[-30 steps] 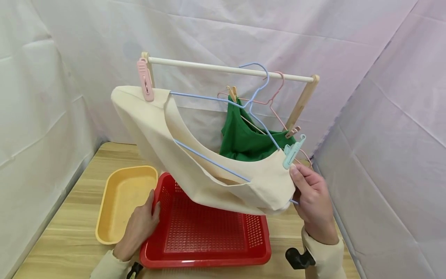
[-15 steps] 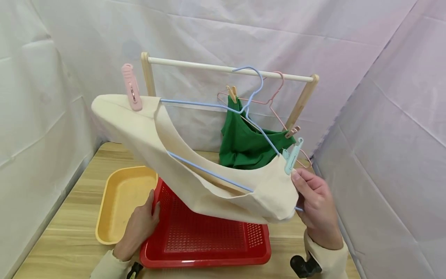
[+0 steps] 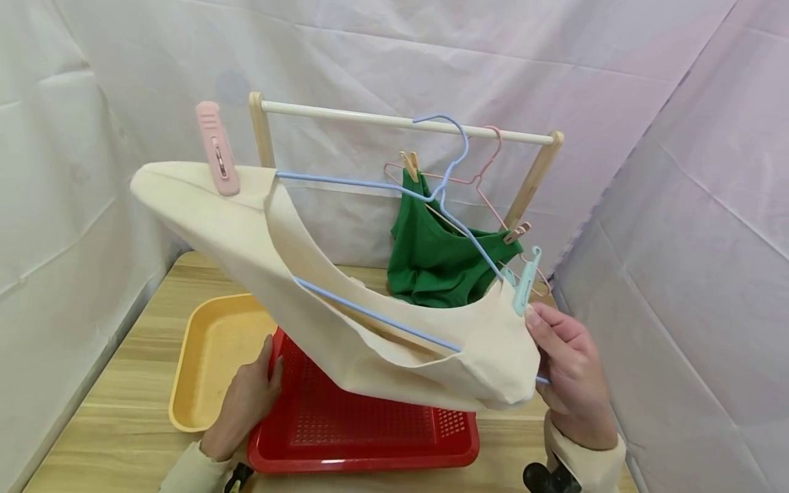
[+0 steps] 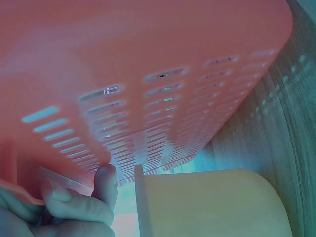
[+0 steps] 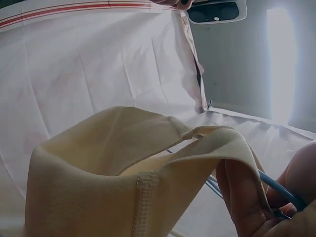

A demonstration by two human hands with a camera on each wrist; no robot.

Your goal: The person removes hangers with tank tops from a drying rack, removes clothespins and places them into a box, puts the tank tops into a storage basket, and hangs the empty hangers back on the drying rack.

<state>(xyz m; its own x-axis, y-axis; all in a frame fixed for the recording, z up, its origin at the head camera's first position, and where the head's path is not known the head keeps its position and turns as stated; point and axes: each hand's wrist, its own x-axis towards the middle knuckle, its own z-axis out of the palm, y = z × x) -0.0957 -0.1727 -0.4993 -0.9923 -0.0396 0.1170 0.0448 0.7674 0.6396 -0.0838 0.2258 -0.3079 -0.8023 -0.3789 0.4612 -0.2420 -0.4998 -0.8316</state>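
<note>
Fingers of the right hand (image 3: 573,370) clamped the cream top (image 3: 333,342) near its four-o'clock corner, holding it above the red basket (image 3: 364,465). The left hand (image 3: 246,400) gripped that basket's nine-o'clock rim, probably for steadiness. The blue hanger (image 3: 339,180) propped the neckline; pink clothespin (image 3: 212,133) at ten o'clock and mint clothespin (image 3: 527,282) at three likely prevented slipping.

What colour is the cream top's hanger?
The hanger is light blue, best seen in the head view.

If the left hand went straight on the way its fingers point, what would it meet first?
Most likely the red perforated plastic basket: the left hand grips its left rim. Whether it would push into the side wall or slide along it is hard to judge.
</note>
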